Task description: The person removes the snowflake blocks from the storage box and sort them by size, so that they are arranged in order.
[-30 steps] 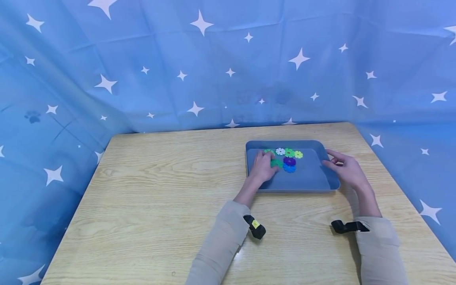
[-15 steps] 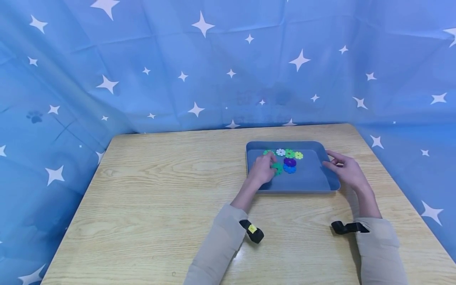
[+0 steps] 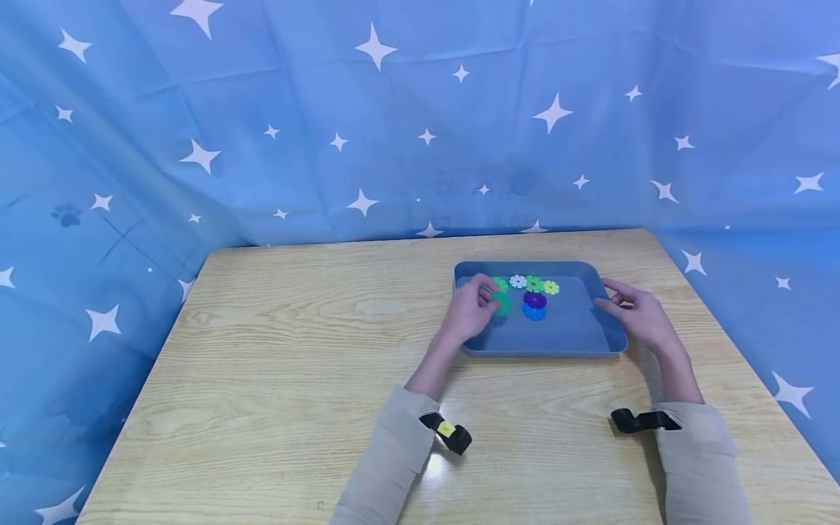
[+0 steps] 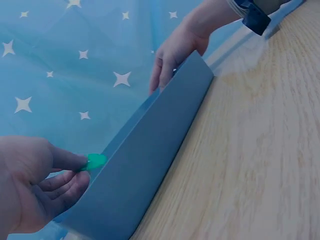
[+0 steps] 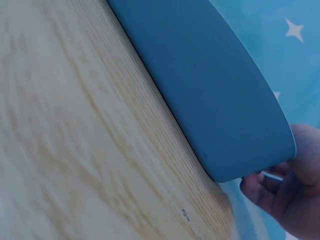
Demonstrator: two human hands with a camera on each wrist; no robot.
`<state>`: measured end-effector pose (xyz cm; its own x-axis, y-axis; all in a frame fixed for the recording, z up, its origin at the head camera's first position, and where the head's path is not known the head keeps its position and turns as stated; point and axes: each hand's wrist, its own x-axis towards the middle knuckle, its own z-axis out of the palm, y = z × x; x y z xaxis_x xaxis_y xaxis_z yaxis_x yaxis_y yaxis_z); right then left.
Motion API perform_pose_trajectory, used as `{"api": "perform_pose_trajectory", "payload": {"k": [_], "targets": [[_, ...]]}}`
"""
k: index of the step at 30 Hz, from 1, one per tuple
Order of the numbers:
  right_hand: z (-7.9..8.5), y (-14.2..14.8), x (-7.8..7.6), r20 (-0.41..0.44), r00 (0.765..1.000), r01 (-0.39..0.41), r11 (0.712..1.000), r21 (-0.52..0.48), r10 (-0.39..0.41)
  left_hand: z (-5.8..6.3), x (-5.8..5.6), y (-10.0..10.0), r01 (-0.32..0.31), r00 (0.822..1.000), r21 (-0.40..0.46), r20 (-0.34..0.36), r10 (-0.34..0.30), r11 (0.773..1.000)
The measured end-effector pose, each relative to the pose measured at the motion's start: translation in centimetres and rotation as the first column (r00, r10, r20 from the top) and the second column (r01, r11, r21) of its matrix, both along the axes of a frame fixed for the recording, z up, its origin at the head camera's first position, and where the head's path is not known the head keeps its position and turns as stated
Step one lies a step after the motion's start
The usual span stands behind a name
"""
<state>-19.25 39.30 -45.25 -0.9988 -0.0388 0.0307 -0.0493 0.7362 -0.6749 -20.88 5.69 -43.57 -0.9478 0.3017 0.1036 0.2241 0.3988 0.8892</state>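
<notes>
The left hand point(image 3: 469, 310) is over the left part of the tray point(image 3: 564, 334) and pinches a green disc point(image 3: 502, 303); only the disc's thin edge separates the tips. The left wrist view shows the disc beside the tray's rim; contact between the two cannot be confirmed. The right hand point(image 3: 639, 315) grips the tray's right end, thumb and fingers parted by no more than its wall. The tray sits on the right part of the table point(image 3: 295, 350), near the back edge. Inside, toward the back, are a second green disc point(image 3: 501, 284), partly behind the left hand, then a white disc point(image 3: 518, 281), a third green disc point(image 3: 534, 284) and a yellow disc point(image 3: 552, 288). In front of these, a purple disc point(image 3: 534, 300) and a blue disc point(image 3: 534, 313) overlap in view. Each forearm has a rolled sleeve point(image 3: 387, 452) and a black strap point(image 3: 453, 436). A blue curtain point(image 3: 295, 87) with white stars hangs behind.
</notes>
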Motion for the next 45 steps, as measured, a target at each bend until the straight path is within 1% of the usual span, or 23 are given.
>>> {"api": "perform_pose_trajectory", "payload": {"k": [3,6,12,15,18,24,27,30,38,45], "targets": [[0.0,0.0,-0.1,0.002,1.0,-0.002,1.0,0.0,0.002,0.2,-0.1,-0.8,-0.005,1.0,0.065,-0.003,0.006,0.998],[0.0,0.0,-0.1,0.006,1.0,-0.002,1.0,0.001,0.002,0.2,-0.3,-1.6,-0.025,1.0,0.108,-0.003,0.025,0.994],[-0.1,0.0,-0.1,0.002,1.0,-0.002,1.0,0.004,0.002,0.2,-0.6,-3.2,-0.078,0.997,0.172,0.022,0.075,0.982],[-0.1,0.0,-0.1,0.002,1.0,0.0,1.0,0.004,0.0,0.1,-0.8,-4.2,-0.1,0.995,0.203,0.023,0.097,0.974],[-0.2,0.0,0.0,0.005,1.0,0.0,1.0,0.0,0.0,-0.1,-1.0,-5.3,-0.137,0.991,0.209,0.024,0.135,0.968],[-0.2,0.0,0.0,0.007,1.0,-0.005,1.0,-0.011,0.005,-0.8,-1.5,-7.3,-0.202,0.979,0.174,0.022,0.201,0.964],[-0.2,0.0,0.1,0.001,1.0,-0.003,1.0,-0.009,0.003,-1.3,-1.8,-8.0,-0.241,0.971,0.123,0.023,0.24,0.963],[-0.1,0.0,0.1,-0.003,1.0,-0.005,1.0,-0.009,0.005,-2.0,-2.1,-8.5,-0.263,0.965,0.075,0.035,0.261,0.962],[-0.2,0.1,0.1,-0.006,1.0,-0.006,1.0,-0.007,0.006,-3.2,-2.6,-8.8,-0.263,0.963,0.013,0.059,0.262,0.965],[-0.3,0.1,-0.1,-0.006,1.0,-0.004,1.0,-0.01,0.004,-3.4,-3.2,-8.4,-0.264,0.961,-0.102,0.058,0.27,0.959]]}}
